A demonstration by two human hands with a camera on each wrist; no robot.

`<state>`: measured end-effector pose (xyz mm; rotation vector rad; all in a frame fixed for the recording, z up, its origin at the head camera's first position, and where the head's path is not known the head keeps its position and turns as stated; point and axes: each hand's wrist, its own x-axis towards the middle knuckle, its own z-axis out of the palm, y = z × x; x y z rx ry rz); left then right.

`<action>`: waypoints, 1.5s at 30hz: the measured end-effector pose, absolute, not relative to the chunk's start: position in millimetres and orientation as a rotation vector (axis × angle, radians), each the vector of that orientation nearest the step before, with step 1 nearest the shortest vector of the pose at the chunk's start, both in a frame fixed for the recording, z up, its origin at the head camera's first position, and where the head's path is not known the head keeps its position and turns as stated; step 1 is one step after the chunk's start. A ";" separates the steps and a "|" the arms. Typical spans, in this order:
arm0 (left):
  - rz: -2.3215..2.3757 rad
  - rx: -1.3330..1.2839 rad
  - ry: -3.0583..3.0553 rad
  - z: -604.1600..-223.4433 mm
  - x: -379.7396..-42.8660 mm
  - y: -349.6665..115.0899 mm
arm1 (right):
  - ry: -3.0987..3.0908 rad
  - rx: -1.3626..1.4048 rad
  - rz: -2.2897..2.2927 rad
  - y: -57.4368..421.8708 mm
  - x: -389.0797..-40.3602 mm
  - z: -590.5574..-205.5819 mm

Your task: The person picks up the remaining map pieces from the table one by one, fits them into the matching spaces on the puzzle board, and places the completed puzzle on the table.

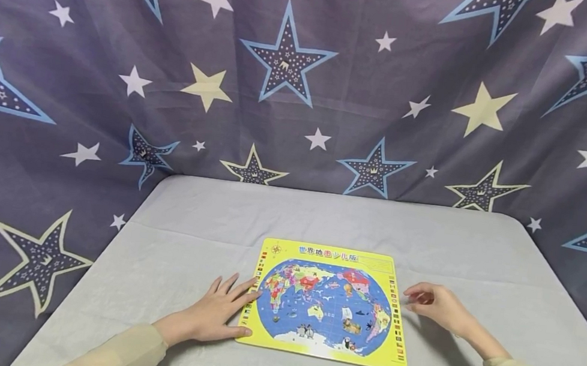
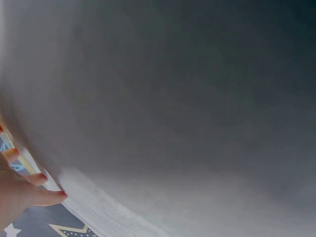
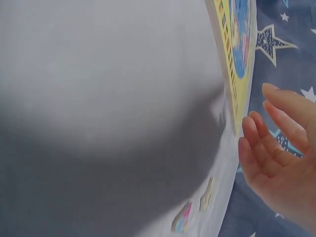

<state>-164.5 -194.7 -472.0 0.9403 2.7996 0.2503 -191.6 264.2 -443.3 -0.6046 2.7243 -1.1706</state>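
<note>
A yellow-bordered world map puzzle board [image 1: 325, 304] lies flat on the table, with flags down both sides and a blue oval map in the middle. My left hand [image 1: 216, 313] rests at its left edge, fingers spread, with the thumb and some fingertips on the yellow border. Beside the right edge, my right hand [image 1: 437, 305] hovers with loosely bent fingers and nothing in them. In the right wrist view the same hand [image 3: 281, 153] shows its palm and fingers near the board's corner.
A pale grey cloth covers the table [image 1: 203, 209]. Behind it hangs a dark star-patterned curtain [image 1: 334, 109]. The right wrist view also shows two small pieces on the cloth: a multicoloured piece [image 3: 181, 218] and a yellowish piece [image 3: 207, 195].
</note>
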 end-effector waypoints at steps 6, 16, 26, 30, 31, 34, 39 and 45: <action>0.252 0.946 2.801 -471.8 -164.8 -194.5 | 2.791 -0.611 -1.142 274.0 -191.8 -443.2; 0.262 0.946 2.793 -471.6 -164.6 -194.5 | 2.854 -0.496 -1.093 289.0 -191.6 -441.2; 0.259 0.942 2.797 -470.0 -165.0 -194.2 | 2.938 -0.446 -1.013 304.5 -195.1 -442.2; 0.261 0.950 2.798 -470.1 -164.9 -194.6 | 2.913 -0.435 -0.981 308.2 -196.4 -443.1; 0.264 0.954 2.799 -470.2 -164.9 -194.6 | 2.907 -0.425 -0.976 308.8 -196.9 -443.2; 0.274 0.970 2.806 -470.7 -165.0 -194.3 | 2.876 -0.426 -0.995 312.1 -199.6 -445.5; 0.284 0.974 2.813 -471.3 -165.0 -193.6 | 2.823 -0.505 -1.092 318.4 -205.9 -453.4; 0.268 0.947 2.793 -470.7 -164.7 -193.8 | 2.836 -0.406 -1.018 315.4 -209.5 -455.0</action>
